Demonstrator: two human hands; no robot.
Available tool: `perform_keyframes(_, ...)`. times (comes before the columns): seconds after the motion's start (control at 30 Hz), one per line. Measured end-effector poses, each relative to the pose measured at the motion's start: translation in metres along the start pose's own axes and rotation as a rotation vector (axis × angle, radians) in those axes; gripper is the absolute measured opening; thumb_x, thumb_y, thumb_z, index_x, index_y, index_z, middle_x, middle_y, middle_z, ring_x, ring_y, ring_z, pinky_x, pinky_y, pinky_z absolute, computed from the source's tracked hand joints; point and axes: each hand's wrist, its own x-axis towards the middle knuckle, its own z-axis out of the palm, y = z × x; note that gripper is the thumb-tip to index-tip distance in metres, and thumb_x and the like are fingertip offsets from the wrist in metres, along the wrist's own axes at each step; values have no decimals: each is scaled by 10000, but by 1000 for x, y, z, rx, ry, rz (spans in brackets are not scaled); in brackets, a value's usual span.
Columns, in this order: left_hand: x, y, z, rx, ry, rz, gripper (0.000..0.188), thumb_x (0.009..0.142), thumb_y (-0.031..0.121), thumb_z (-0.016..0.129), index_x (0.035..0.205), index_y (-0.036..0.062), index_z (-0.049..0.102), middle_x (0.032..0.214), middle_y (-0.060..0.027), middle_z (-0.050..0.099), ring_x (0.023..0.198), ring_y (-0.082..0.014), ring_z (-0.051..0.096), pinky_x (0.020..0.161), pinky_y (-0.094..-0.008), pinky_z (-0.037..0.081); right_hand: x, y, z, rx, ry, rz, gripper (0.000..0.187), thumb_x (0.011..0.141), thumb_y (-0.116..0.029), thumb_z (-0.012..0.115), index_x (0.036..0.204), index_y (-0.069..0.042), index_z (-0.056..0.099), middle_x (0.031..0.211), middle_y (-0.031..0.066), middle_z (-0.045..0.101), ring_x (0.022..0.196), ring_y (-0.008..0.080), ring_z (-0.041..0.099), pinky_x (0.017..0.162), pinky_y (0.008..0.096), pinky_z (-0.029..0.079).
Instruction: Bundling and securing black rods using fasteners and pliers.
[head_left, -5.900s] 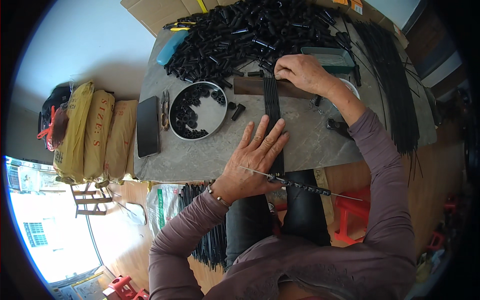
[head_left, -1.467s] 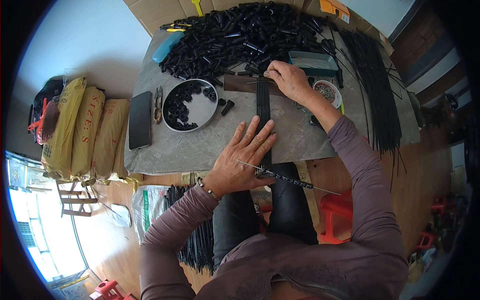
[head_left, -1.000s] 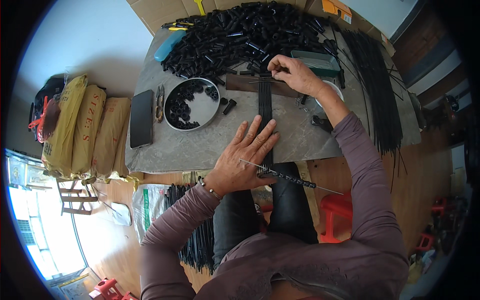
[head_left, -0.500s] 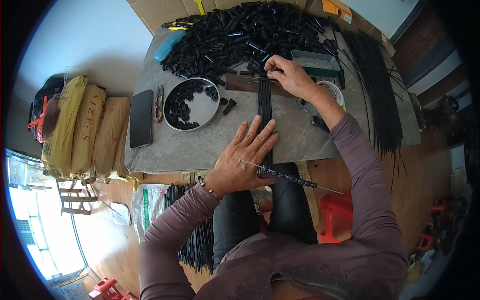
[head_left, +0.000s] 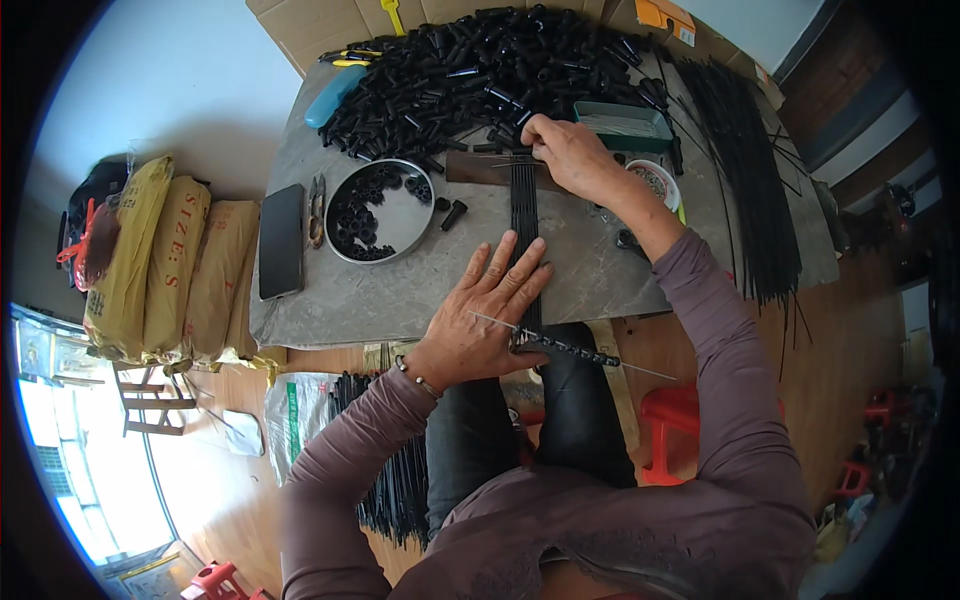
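My left hand [head_left: 482, 305] lies palm down with its fingers outstretched across a flat row of thin black rods [head_left: 524, 205]. The rods run from a dark brown strip [head_left: 477, 168] down over the table's near edge. By my left thumb a thin metal needle [head_left: 645, 371] strung with small black pieces [head_left: 575, 349] crosses the rods' near end. At their far end my right hand [head_left: 577, 160] is closed in a pinch, and its fingers hide what they hold. Thin metal wires [head_left: 492, 164] lie across the rods just beside it.
Black tubular parts [head_left: 460, 80] are heaped along the table's back. A round metal tray [head_left: 380, 212] of small black rings stands left, near a phone [head_left: 282, 242] and snips [head_left: 317, 212]. To the right are a green box [head_left: 625, 125], a white bowl [head_left: 655, 183] and long black rods [head_left: 745, 180].
My right hand has shifted slightly left and still pinches at the rods' far end. My left hand stays spread on the rods, and the needle has moved a little with it.
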Motion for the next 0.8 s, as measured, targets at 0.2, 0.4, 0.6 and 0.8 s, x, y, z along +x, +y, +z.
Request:
perform_keyframes(0.2, -1, -2, 3, -33, 33, 12, 988, 639, 528, 754, 1412, 43, 374, 1534, -157, 235, 1428, -392, 159, 1152, -513, 152, -29, -31, -8, -418, 99, -456, 374, 770, -37, 603, 1133, -131, 609, 1203, 37, 560, 1201, 251, 465, 977, 420, 370)
perform_keyframes(0.4, -21, -11, -4, -24, 39, 175, 552, 780, 436, 667, 1232, 127, 596, 1484, -61, 376, 1432, -342, 187, 1145, -574, 53, -47, -44, 12, -422, -20, -620, 343, 767, -225, 610, 1098, -139, 630, 1211, 27, 589, 1264, 288, 438, 1043, 505, 308)
perform_keyframes(0.6, 10, 13, -171, -355, 779, 313, 358, 818, 235, 681, 1075, -11, 651, 995, -190, 665, 982, -270, 649, 867, -384, 508, -96, -106, -62, 550, -557, -233, 326, 890, -144, 540, 1178, 5, 579, 1142, 103, 624, 1101, 200, 577, 945, 361, 425)
perform_keyframes(0.8, -55, 33, -175, -803, 911, 26, 295, 854, 241, 684, 977, -25, 652, 807, -72, 679, 683, -123, 632, 629, -274, 524, -146, -196, -43, 1102, -898, 79, 247, 824, -29, 569, 1060, 34, 602, 889, 141, 664, 875, 230, 659, 796, 347, 515)
